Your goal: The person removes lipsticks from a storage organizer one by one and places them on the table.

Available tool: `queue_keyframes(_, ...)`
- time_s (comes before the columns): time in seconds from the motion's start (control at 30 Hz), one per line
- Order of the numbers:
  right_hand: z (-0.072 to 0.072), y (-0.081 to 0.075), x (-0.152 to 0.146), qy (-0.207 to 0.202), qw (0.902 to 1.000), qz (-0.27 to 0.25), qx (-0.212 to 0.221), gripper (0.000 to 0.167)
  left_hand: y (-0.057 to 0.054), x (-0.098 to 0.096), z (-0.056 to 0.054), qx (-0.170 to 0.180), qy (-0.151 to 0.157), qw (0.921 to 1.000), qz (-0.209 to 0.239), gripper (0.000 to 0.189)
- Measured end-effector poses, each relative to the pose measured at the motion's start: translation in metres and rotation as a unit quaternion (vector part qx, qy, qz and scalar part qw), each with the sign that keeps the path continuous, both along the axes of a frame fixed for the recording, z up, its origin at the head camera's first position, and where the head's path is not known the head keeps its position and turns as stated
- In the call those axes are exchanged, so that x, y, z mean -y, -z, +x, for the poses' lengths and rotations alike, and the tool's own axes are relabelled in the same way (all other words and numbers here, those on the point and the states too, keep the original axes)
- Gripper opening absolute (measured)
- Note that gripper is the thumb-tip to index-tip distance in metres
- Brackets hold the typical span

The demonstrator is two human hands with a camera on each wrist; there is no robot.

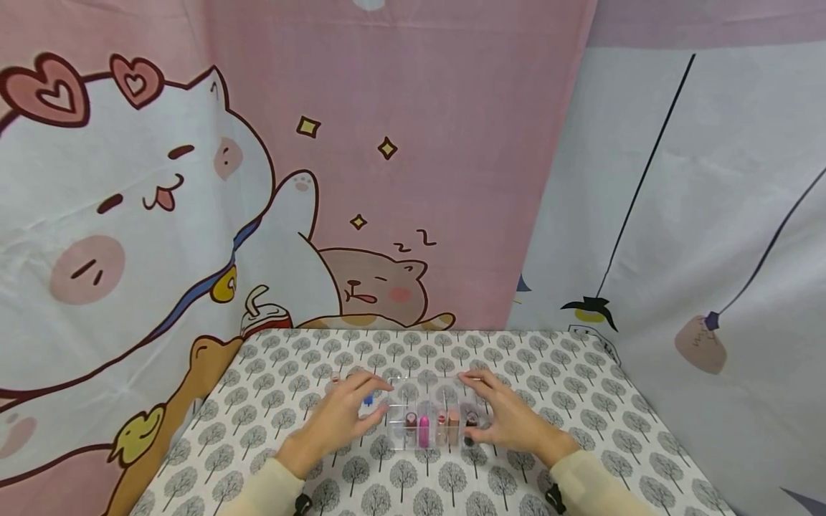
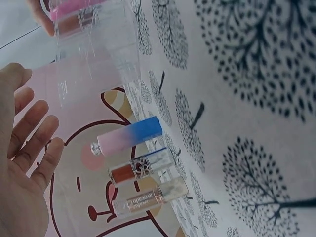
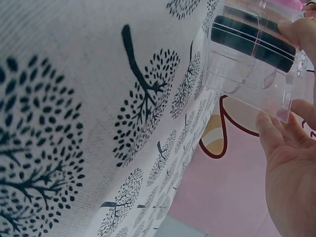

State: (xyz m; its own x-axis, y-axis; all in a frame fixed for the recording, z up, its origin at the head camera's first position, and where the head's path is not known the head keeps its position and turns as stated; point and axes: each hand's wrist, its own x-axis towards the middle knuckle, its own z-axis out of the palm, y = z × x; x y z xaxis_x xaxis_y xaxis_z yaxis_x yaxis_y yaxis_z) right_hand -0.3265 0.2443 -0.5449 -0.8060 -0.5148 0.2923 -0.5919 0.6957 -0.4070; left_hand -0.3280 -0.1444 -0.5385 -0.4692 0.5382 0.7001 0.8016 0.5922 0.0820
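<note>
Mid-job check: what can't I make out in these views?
Head: the pink half of the blue-and-pink tube, behind the left hand.
Head: any lettering on the bright pink lipstick, too small.
Left wrist: the rest of the clear box, cut off by the top edge.

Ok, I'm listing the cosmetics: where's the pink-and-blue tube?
In the head view, the pink-and-blue tube is left of the clear organizer, beside the left hand.

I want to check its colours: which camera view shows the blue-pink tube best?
The left wrist view: the blue-pink tube appears large and unobstructed, its blue end fading to pink. The head view shows only a small blue patch of it beside the left hand; the right wrist view shows none of it.
</note>
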Motion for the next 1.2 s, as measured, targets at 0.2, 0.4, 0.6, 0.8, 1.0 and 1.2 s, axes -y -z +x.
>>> queue_keyframes(0.2, 0.001, -0.001, 0.001, 0.000, 1.0000, 0.002, -0.007, 0.106, 0.002, -0.007, 0.006, 0.014, 0.014, 0.9998, -0.010, 0.041)
queue_keyframes(0.4, 0.002, 0.000, 0.001, 0.001, 0.9999, 0.008, -0.010, 0.105, 0.004, -0.015, 0.011, 0.045, 0.018, 0.9983, -0.032, 0.040)
queue_keyframes(0.6, 0.002, 0.001, 0.000, 0.004, 1.0000, 0.003, -0.003, 0.106, 0.002, -0.023, 0.014, 0.081, 0.010, 0.9954, -0.050, 0.045)
queue_keyframes(0.8, 0.001, 0.001, 0.000, 0.004, 0.9999, 0.006, -0.012, 0.106, 0.002, -0.030, 0.014, 0.083, -0.002, 0.9946, -0.062, 0.045)
queue_keyframes(1.0, 0.001, 0.001, 0.000, 0.005, 0.9998, 0.009, -0.018, 0.105, 0.002, -0.033, 0.012, 0.081, 0.010, 0.9946, -0.064, 0.037)
queue_keyframes(1.2, 0.001, 0.002, 0.000, 0.001, 0.9998, 0.006, -0.018, 0.105, 0.004, -0.036, 0.012, 0.080, 0.013, 0.9942, -0.071, 0.033)
